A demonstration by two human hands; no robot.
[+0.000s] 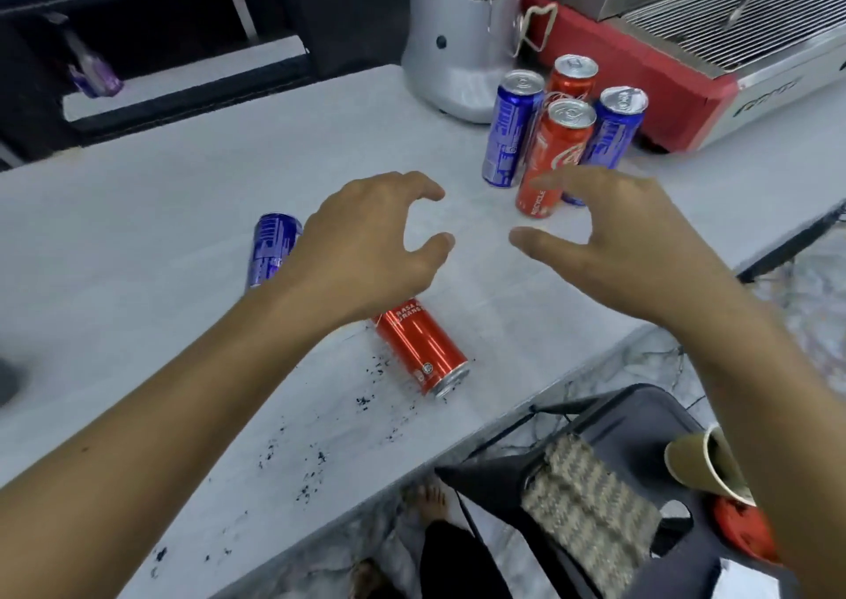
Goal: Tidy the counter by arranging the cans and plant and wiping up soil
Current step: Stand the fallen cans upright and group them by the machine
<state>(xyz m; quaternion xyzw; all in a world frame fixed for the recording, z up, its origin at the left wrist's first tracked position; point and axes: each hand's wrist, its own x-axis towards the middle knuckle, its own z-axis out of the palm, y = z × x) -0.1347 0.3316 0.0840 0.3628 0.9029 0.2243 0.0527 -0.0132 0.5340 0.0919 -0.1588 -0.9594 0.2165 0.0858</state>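
Note:
Several cans stand upright in a cluster at the back right of the pale counter [160,214]: a blue can [510,134], a red can [551,154], a second red can [571,77] and a second blue can [613,131]. A red can [423,353] lies on its side near the front edge, partly under my left wrist. A blue can [270,250] lies on its side to the left. Dark soil specks [311,461] are scattered along the front edge. My left hand [366,250] and my right hand [609,237] hover open over the counter, holding nothing. No plant is in view.
A grey appliance [453,49] and a red-and-steel machine [686,63] stand behind the cans. Below the counter's front edge sits a dark stool [641,420] with a knitted cloth [590,502], a paper cup [700,461] and a red object [741,530]. Bare feet show on the floor.

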